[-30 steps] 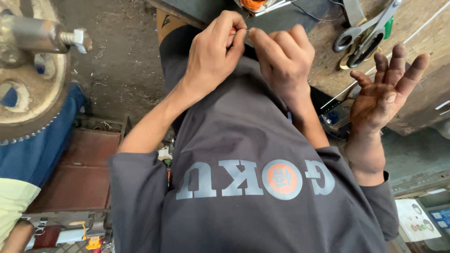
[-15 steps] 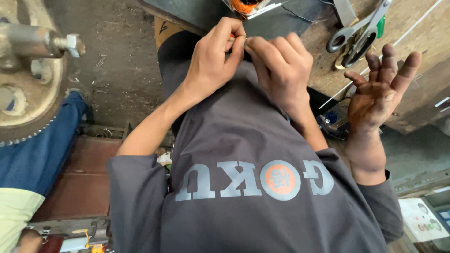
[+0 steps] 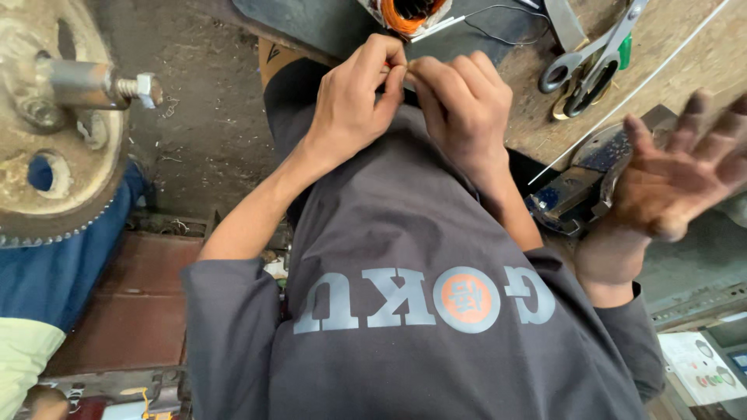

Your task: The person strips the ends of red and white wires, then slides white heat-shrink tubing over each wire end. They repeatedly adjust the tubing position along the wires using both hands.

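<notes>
1. Left hand (image 3: 350, 113): you are pinching its thumb and forefinger shut on a small item (image 3: 388, 68), just below the orange wire coil (image 3: 406, 12).
2. Right hand (image 3: 465, 109): you are curling it tightly, its fingertips meeting the left hand's on the same small item, below and slightly right of the coil.
3. Small item: it is sitting pinched between both sets of fingertips, directly below the coil. It is too small to tell its kind; a trace of orange is showing.
4. Orange wire coil: it is lying at the top edge of the view on the workbench (image 3: 685, 47).
5. Scissors (image 3: 591, 66): they are lying shut on the bench, well right of the coil.
6. Thin white rod (image 3: 638, 85): it is running slantwise, right of the coil and beyond the scissors.
7. Another person's hand (image 3: 673, 183): it is hovering blurred, fingers spread, holding nothing, far right of and below the coil.
8. Toothed metal wheel (image 3: 47, 155): it is showing its bolted shaft (image 3: 93, 84), far left of the coil.
</notes>
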